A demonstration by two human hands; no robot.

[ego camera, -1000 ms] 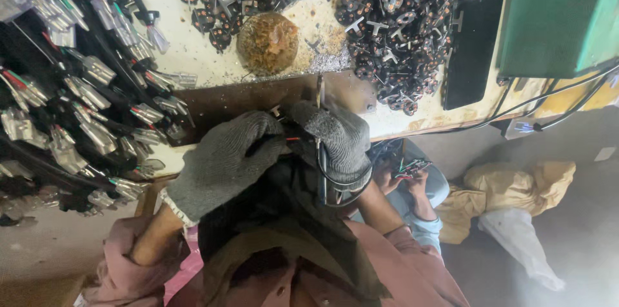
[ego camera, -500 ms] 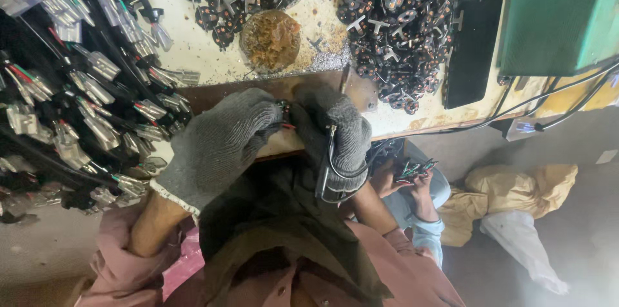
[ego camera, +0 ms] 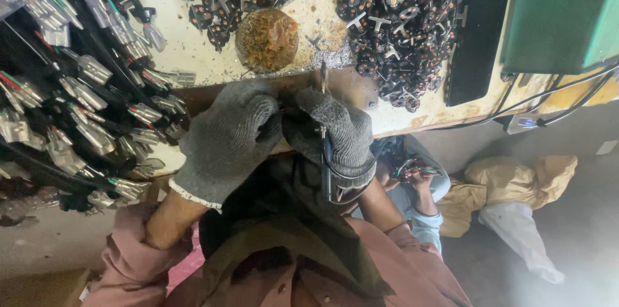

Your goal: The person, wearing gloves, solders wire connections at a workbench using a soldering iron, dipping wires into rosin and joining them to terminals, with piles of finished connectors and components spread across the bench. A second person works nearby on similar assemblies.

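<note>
Both my hands wear grey knit gloves and meet at the front edge of a worn workbench [ego camera: 193, 56]. My left hand [ego camera: 229, 139] is curled, its fingertips pinching a small dark piece [ego camera: 282, 111] that the gloves mostly hide. Touching it, my right hand [ego camera: 338, 130] grips a thin tool [ego camera: 323, 78] whose metal tip points up over the bench edge. The tool's black cable [ego camera: 332, 181] loops down under my wrist.
A round tin of brown crumbly stuff [ego camera: 266, 39] sits just beyond my hands. Several black round parts with metal prongs [ego camera: 400, 17] are heaped at the back, with a black slab [ego camera: 476, 43] and green box [ego camera: 561, 10] to their right. Black cables with metal connectors [ego camera: 84, 101] fill the left. Another person [ego camera: 416, 181] sits below handling wires, beside bags [ego camera: 509, 197].
My hands have stayed pressed together at the bench edge. The right hand has turned a little and the tool tip now stands more upright above the gloves.
</note>
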